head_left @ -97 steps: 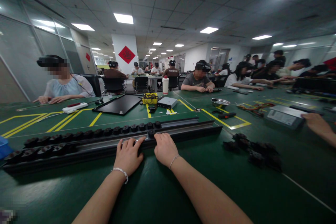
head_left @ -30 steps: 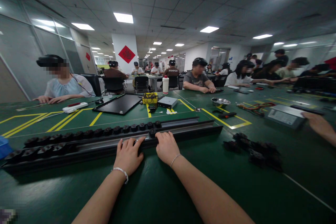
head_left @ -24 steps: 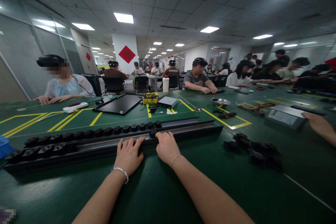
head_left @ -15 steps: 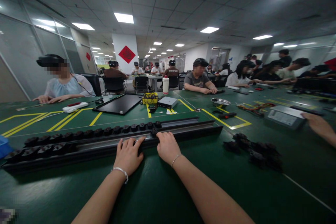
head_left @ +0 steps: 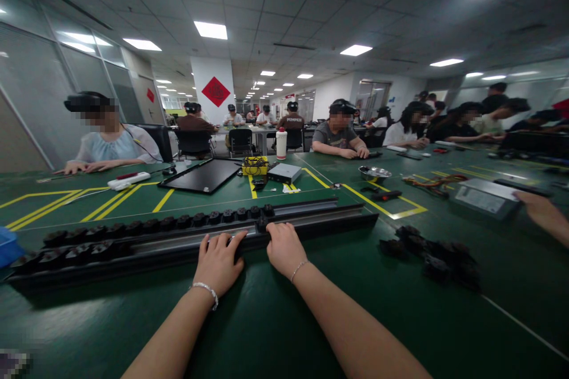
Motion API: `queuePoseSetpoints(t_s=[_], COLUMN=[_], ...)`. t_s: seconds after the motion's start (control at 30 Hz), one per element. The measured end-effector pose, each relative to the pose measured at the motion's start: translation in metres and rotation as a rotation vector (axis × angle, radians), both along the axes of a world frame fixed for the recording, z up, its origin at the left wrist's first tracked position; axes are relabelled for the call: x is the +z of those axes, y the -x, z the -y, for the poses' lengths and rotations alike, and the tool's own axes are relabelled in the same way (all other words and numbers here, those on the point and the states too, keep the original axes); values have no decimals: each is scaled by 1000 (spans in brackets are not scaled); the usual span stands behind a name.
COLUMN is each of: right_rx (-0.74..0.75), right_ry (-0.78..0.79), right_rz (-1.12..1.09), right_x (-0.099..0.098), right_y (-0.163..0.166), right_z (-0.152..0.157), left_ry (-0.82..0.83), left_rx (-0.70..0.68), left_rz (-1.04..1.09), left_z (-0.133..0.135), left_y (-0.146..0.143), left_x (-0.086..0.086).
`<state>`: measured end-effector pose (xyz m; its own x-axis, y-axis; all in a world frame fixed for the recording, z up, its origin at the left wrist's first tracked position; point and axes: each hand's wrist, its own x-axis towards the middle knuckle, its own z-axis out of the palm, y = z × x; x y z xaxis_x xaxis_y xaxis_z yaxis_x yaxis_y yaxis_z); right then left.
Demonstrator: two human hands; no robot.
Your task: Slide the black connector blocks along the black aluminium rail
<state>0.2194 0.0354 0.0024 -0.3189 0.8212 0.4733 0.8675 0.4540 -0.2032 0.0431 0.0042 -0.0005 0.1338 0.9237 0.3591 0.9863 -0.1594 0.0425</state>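
Observation:
Two long black rails with shiny metal channels lie side by side across the green table. My left hand [head_left: 219, 262] grips the near rail [head_left: 178, 245] around its middle, fingers over the near wall and thumb on the outer side. My right hand [head_left: 285, 250] is closed at a small black block [head_left: 261, 224] in the same channel, its fingertips touching it; part of the block is hidden. Several similar black blocks [head_left: 91, 251] fill the near rail's left end. A row of them [head_left: 183, 222] sits along the far rail [head_left: 306, 207].
Loose black blocks [head_left: 429, 254] lie in a pile at right. Beyond the rails are a black panel [head_left: 200, 176], a grey metal box [head_left: 284, 173], a steel bowl [head_left: 374, 173] and a black-and-red tool [head_left: 386, 195]. Another person's hand [head_left: 544, 213] touches a metal unit [head_left: 486, 196].
Both my hands and the rails hold nearly the same place. The view has shifted very slightly.

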Motion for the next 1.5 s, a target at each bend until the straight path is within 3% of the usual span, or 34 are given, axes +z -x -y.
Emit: queuePoseSetpoints(t_s=[1.5], right_rx=[-15], right_ry=[15], right_rz=[29], right_x=[2], right_y=[0], right_z=[-1], left_ry=[18], left_rx=[6], left_rz=[5], left_z=[0], left_y=[0], left_x=[1])
